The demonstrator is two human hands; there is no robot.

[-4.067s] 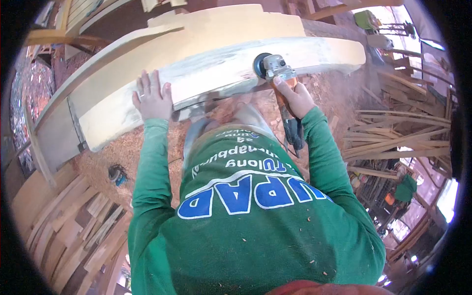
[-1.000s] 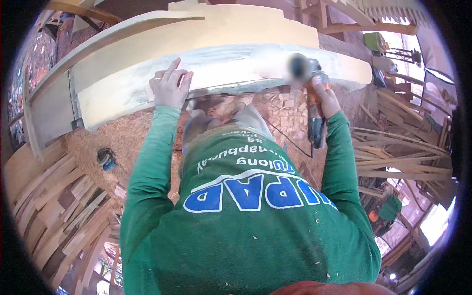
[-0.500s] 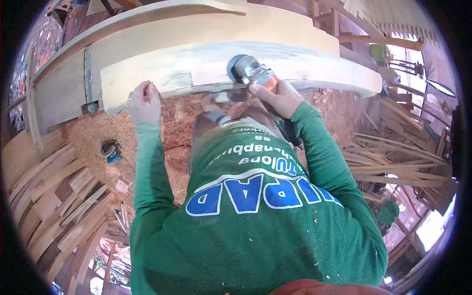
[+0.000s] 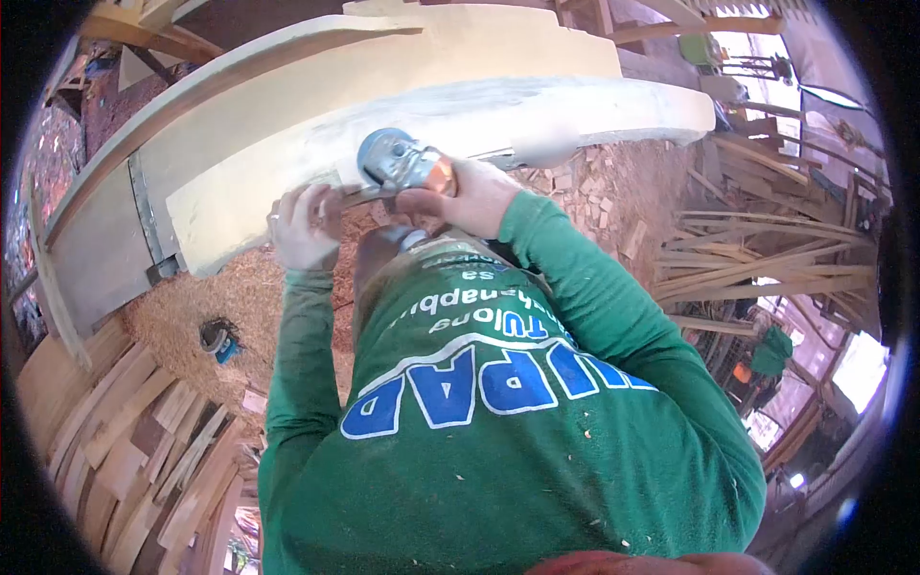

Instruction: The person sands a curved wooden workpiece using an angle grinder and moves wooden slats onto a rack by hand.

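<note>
- The workshop floor [image 4: 182,307] was strewn with tan and reddish shavings.
- A wide pale panel [image 4: 537,43] curved across the far side, with a raised strip along its left part.
- The board [image 4: 613,105], long and curved, lay along the near side of the panel, smeared grey and white over its middle.
- A green long-sleeved shirt [image 4: 498,479] with blue and white lettering covered the person's body and arms.
- Thin strips [image 4: 767,254] of wood were heaped at the right, crossing one another.
- Planks [image 4: 105,431] and offcuts were piled at the lower left.
- The sander [image 4: 402,165], with a round grey metal head and an orange body, was at the board's near edge, left of the middle. Whether its disc touched the wood could not be told.
- The right hand [image 4: 474,199] was closed round the orange body, thumb on the near side.
- The left hand [image 4: 307,227] was near the sander's head, fingers loosely bent; whether it held or touched anything could not be told.
- A green cloth [image 4: 771,352] hung at the right.
- Small wood scraps [image 4: 599,196] lay on the shavings beyond the right forearm.
- A blue tin [image 4: 223,347] sat in the shavings at the left.
</note>
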